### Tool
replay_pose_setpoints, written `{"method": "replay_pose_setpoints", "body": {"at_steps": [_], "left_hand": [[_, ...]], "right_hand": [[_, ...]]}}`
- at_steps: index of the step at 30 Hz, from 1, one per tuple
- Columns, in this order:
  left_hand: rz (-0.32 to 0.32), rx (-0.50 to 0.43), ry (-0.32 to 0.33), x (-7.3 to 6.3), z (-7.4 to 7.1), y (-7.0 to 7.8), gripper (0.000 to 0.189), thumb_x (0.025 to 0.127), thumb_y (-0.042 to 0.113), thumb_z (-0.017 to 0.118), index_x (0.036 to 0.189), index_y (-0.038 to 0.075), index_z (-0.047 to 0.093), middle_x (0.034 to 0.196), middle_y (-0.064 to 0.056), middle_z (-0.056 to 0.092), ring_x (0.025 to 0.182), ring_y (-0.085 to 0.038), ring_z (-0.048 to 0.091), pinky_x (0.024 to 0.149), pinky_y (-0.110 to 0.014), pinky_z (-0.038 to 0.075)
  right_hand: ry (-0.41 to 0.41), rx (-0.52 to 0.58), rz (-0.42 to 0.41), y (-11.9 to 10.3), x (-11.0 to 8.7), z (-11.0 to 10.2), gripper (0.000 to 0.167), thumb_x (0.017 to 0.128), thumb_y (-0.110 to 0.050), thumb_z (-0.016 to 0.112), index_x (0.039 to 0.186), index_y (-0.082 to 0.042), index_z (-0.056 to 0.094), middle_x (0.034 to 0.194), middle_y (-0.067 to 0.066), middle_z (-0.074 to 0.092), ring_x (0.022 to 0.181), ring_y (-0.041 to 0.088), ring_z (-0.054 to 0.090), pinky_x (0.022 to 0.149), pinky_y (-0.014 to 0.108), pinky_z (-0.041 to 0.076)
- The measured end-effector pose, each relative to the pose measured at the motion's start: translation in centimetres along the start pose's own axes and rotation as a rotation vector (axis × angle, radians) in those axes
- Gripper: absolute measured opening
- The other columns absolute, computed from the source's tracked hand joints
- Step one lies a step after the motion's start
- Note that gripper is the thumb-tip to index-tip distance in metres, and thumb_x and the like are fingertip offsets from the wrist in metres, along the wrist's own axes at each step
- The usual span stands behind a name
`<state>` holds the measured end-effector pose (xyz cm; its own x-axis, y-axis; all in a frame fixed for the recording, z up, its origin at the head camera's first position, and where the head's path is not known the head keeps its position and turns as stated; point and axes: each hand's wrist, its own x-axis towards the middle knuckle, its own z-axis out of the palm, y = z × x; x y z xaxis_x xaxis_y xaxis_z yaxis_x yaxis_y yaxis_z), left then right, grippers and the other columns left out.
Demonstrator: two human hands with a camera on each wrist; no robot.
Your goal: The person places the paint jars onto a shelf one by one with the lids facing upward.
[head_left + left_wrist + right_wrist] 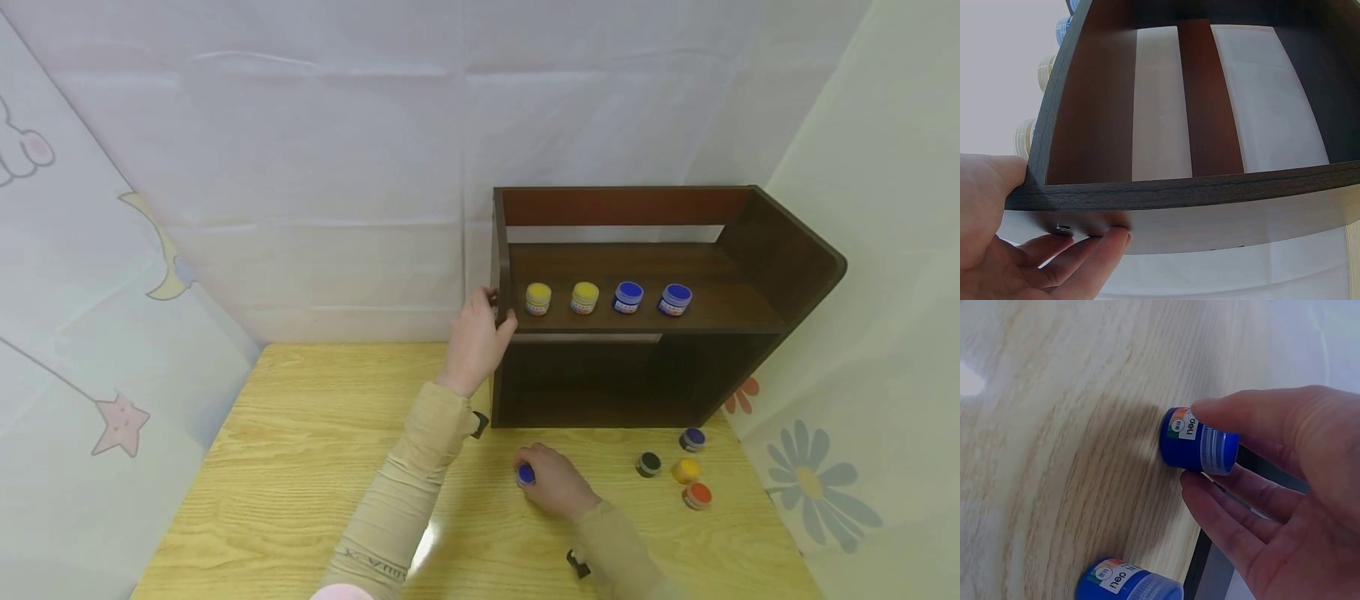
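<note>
The head view shows the left hand [477, 342] at the left side of a brown shelf [622, 258], its thumb on the front edge and its fingers bent against the outer face, gripping the panel between them. Nearer and to the right, the right hand [557, 483] is closed round a blue jar [526, 476], pinching it between thumb and fingers; the jar is just in front of the shelf's left part, at the tabletop [360, 417], though whether it touches the wood cannot be told. The right wrist view shows a second blue jar [1129, 581] near it, apart from the hand. On the shelf's upper board stand two yellow jars [537, 300] at left and two blue jars [627, 298] at right. On the tabletop's right are a purple jar [693, 440], farthest, then a black jar [648, 464], an orange-yellow jar [686, 471] and, nearest, a red jar [697, 496].
</note>
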<state>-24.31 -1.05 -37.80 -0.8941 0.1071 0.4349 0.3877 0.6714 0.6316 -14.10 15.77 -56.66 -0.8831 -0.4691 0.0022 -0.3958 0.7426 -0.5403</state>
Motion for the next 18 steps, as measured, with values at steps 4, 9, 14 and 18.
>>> {"method": "replay_pose_setpoints", "body": {"at_steps": [4,9,14,18], "left_hand": [[-0.005,-0.001,-0.001,0.0,0.0,0.0,0.040,0.100,0.018,0.062,0.129,-0.009,0.053,0.115,-0.020,0.064,0.094,-0.029,0.068,0.073,-0.033,0.060],[-0.010,0.004,-0.002,0.0,0.0,0.0,0.040,0.100,0.018,0.062,0.129,-0.008,0.053,0.115,-0.020,0.064,0.094,-0.029,0.069,0.072,-0.033,0.060],[-0.017,0.001,-0.002,0.0,0.0,0.0,0.040,0.100,0.018,0.062,0.129,-0.008,0.053,0.116,-0.020,0.064,0.095,-0.030,0.069,0.074,-0.034,0.060],[-0.016,0.002,0.000,0.0,0.0,0.0,0.040,0.100,0.018,0.062,0.129,-0.008,0.053,0.116,-0.020,0.064,0.094,-0.030,0.068,0.074,-0.034,0.060]], "right_hand": [[0.003,-0.008,0.001,0.0,0.0,0.2,0.018,0.088,-0.001,0.074,0.104,-0.008,0.070,0.094,-0.002,0.060,0.088,0.021,0.062,0.079,0.043,0.056],[0.006,0.011,-0.024,-0.4,-0.2,0.1,0.018,0.089,0.004,0.071,0.104,-0.004,0.069,0.094,0.001,0.062,0.089,0.024,0.064,0.081,0.045,0.057],[0.010,0.033,-0.026,-0.9,-0.4,-0.2,0.022,0.086,0.008,0.072,0.104,-0.003,0.068,0.095,0.004,0.063,0.091,0.029,0.065,0.084,0.049,0.057],[0.010,0.040,-0.028,-1.2,-0.5,-0.5,0.024,0.084,0.010,0.073,0.104,-0.002,0.068,0.095,0.006,0.063,0.091,0.031,0.065,0.084,0.051,0.056]]}}
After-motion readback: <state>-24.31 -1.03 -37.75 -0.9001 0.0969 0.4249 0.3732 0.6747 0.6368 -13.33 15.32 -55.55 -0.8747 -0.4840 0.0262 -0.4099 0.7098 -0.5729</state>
